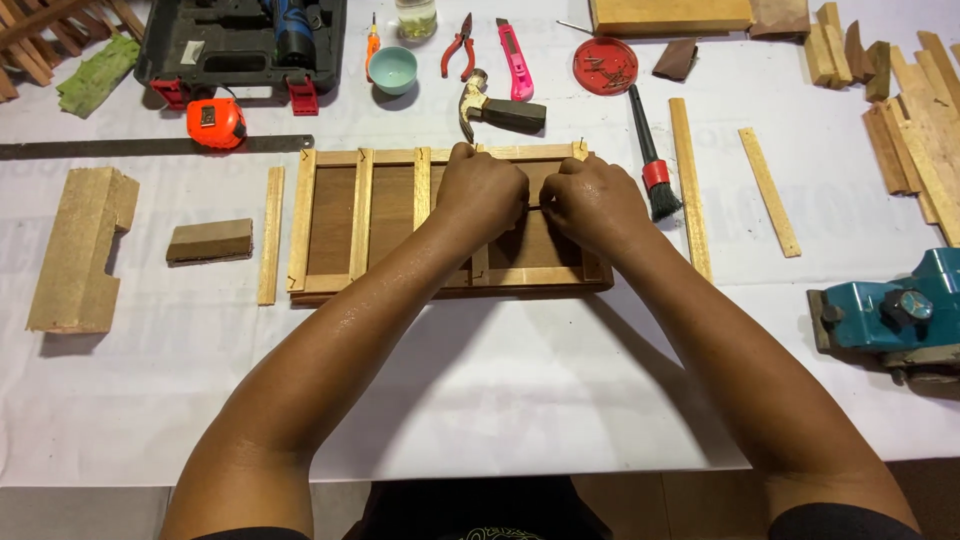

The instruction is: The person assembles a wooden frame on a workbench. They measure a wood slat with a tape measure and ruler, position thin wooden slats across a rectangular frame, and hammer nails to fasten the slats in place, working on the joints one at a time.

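A dark wooden board with a frame of pale slats (358, 215) lies flat on the white-covered table (500, 380) in front of me. My left hand (482, 190) and my right hand (592, 200) rest on its right part, fists closed and knuckles almost touching. Between them they pinch a thin dark strip or slat; most of it is hidden under the fingers. Three upright pale slats show to the left of my hands. A small nail stands up at the frame's top right corner (579, 146).
A hammer (495, 110), pliers (458, 45), pink cutter (514, 58), red dish of nails (605, 65) and brush (650, 165) lie behind the frame. Loose slats (690, 190) lie right, a teal planer (900, 315) far right, a wood block (75, 250), sanding block (210, 240) and saw blade (150, 147) left.
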